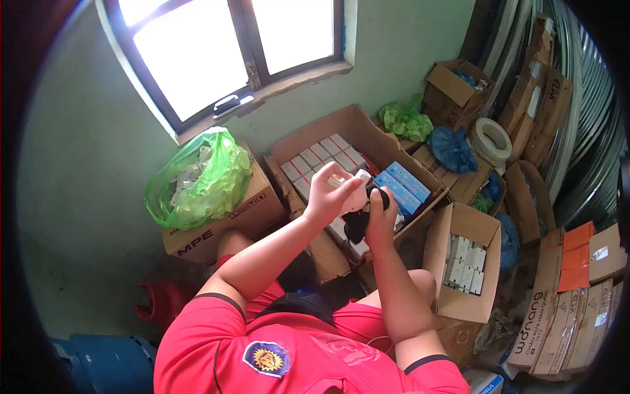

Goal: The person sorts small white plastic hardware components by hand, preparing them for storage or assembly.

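Note:
My left hand is closed around a white plastic fitting, which has a rounded body and a short stub at its top. Right beside it, my right hand grips a black object; part of that piece curves over by the thumb, and I cannot tell its kind. Both hands are raised close together over a large open carton. Inside the carton lie rows of white boxes and several blue boxes.
A green bag of white fittings rests on an MPE carton at left. Right of my knee stands an open box holding white-grey pieces. Further right are a cable coil, stacked cartons and pipe bundles. A window is ahead.

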The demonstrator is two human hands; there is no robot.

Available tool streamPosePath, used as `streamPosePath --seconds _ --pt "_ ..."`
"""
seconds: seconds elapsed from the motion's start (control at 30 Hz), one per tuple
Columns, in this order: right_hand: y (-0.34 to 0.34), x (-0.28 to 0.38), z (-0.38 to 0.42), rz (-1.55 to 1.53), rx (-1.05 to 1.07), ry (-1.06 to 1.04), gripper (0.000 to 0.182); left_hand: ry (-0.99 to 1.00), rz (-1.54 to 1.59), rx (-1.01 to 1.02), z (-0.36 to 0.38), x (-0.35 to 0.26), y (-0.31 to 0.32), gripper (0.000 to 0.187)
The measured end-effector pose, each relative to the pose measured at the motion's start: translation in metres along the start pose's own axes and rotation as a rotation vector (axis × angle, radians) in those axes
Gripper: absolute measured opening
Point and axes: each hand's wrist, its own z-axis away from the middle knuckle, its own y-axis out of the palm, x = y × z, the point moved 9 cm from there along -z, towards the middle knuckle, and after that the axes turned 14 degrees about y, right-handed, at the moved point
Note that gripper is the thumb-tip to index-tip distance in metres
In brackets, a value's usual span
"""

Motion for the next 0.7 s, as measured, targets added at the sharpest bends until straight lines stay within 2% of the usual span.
streamPosePath --seconds 0.07,0.1,0.13,0.17,0.23,0.27,0.37,0.4,0.43,0.5,0.57,0.7 --pt "0.000 0.027 0.005 0.199 -0.016 -0.134 0.027 -0.253 0.274 -0.111 0.015 0.030 0.003 0.031" --pt "0.002 0.033 0.007 0.301 -0.014 -0.196 0.026 -0.358 0.251 -0.190 0.019 0.041 -0.001 0.032" --pt "0.007 0.031 0.003 0.307 0.041 -0.168 0.022 -0.452 0.308 -0.192 0.023 0.050 -0.001 0.033" --pt "0.011 0.046 0.005 0.420 0.099 -0.301 0.021 -0.542 0.363 -0.195 0.026 0.057 -0.007 0.034" --pt "0.005 0.045 -0.005 0.292 0.155 -0.228 0.018 -0.500 0.277 -0.069 0.013 0.050 -0.023 0.031" --pt "-0.010 0.042 -0.014 0.155 0.060 -0.279 0.018 -0.529 0.274 -0.044 0.010 0.044 -0.032 0.031" --pt "-0.010 0.046 -0.018 -0.386 0.210 -0.159 0.037 -0.588 0.174 0.121 0.011 0.029 -0.044 0.032" --pt "-0.001 0.059 -0.010 -0.096 0.208 -0.295 0.049 -0.583 0.103 0.177 0.014 0.018 -0.039 0.032" --pt "0.018 0.069 0.004 0.067 0.286 -0.436 0.053 -0.577 0.034 0.229 0.019 0.011 -0.036 0.033" --pt "0.062 0.077 0.043 0.387 0.431 -0.706 0.045 -0.735 0.418 0.221 0.044 0.045 -0.026 0.034" --pt "0.063 0.063 0.045 0.361 0.395 -0.597 0.039 -0.878 0.462 0.238 0.056 0.038 -0.022 0.035" --pt "0.052 0.044 0.031 0.370 0.285 -0.281 0.031 -0.632 0.101 0.306 0.040 0.011 -0.023 0.038"
